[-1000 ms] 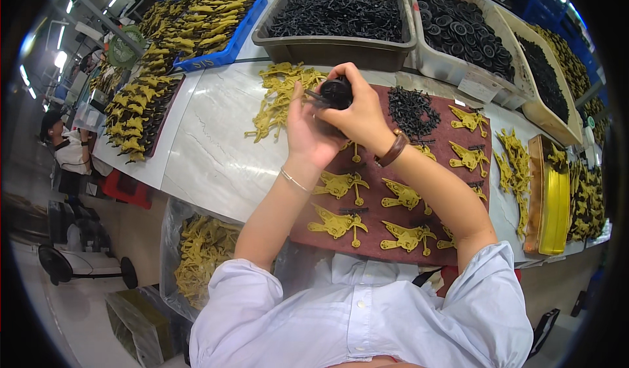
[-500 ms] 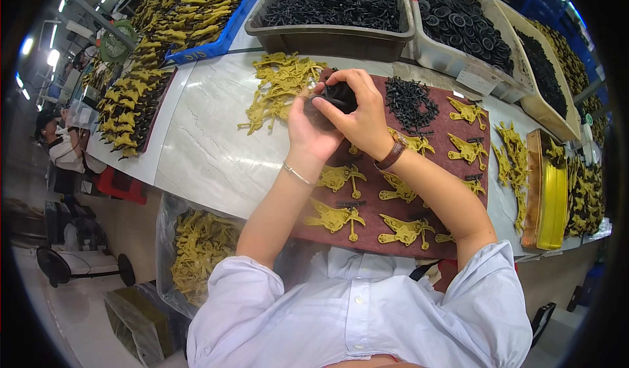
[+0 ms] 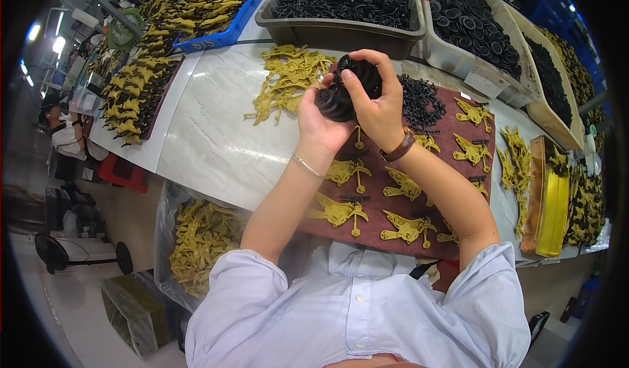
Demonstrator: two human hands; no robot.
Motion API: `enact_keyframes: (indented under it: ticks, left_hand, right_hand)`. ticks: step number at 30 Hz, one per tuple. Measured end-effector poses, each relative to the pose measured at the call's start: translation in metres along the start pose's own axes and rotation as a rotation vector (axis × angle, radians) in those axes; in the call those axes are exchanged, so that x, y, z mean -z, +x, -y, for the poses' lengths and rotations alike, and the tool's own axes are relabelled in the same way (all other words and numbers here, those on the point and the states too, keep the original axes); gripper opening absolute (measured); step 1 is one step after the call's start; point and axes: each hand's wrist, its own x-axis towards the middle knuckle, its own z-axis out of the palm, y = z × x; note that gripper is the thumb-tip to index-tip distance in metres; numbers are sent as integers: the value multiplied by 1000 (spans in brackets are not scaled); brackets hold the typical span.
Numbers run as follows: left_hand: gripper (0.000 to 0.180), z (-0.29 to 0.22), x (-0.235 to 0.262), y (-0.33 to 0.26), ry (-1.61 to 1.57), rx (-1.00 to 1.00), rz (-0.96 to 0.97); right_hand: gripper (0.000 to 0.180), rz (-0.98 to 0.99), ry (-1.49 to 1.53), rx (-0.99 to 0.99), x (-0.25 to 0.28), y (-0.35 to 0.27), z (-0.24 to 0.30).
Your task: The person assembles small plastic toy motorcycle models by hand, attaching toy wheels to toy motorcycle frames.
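My left hand (image 3: pixel 320 124) curls round a stack of small black wheels (image 3: pixel 334 106), its palm turned up. Thumb and fingers of my right hand (image 3: pixel 380 102) grip a second stack of black wheels (image 3: pixel 363 77) just above and right of the first. The two stacks nearly touch; how many wheels each has is hard to make out. Below the hands lies a dark red mat (image 3: pixel 367 222) with rows of flat yellow plastic parts (image 3: pixel 407 227), short black pins beside several of them. A pile of small black pins (image 3: pixel 422 102) sits on the mat right of my right hand.
Loose yellow parts (image 3: pixel 288 76) lie left of the mat. At the back stand a grey bin of black pieces (image 3: pixel 341 30) and a white bin of black wheels (image 3: pixel 452 57). A yellow box (image 3: pixel 555 197) is at the right. A bag of yellow parts (image 3: pixel 203 243) stands below the table's edge.
My hands have drawn slightly apart, and the black wheels, bunched between them before, now show as two separate stacks. The whole view has shifted a little.
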Motion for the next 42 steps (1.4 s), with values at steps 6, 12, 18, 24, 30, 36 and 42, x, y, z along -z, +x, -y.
enact_keyframes:
  ticks: [6, 12, 18, 24, 30, 36, 42]
  left_hand:
    - [28, -17, 34, 12, 92, 61, 83]
    - [21, -26, 27, -16, 765, -147, 202]
    - [10, -35, 35, -26, 932, -92, 249]
    - [10, -35, 40, -23, 639, -9, 213]
    - [12, -42, 39, -25, 897, -137, 193]
    - [21, -88, 47, -26, 1405, -353, 73]
    - [24, -99, 52, -13, 1924, -242, 111]
  right_hand:
    - [29, 104, 331, -375, 16, 5, 8]
    - [26, 445, 410, -576, 42, 1, 14]
    - [32, 654, 183, -539, 45, -3, 14]
    - [23, 600, 384, -827, 48, -2, 9]
    - [14, 622, 255, -711, 55, 0, 9]
    - [16, 685, -167, -547, 87, 23, 12]
    - [18, 1007, -463, -192, 91, 26, 1]
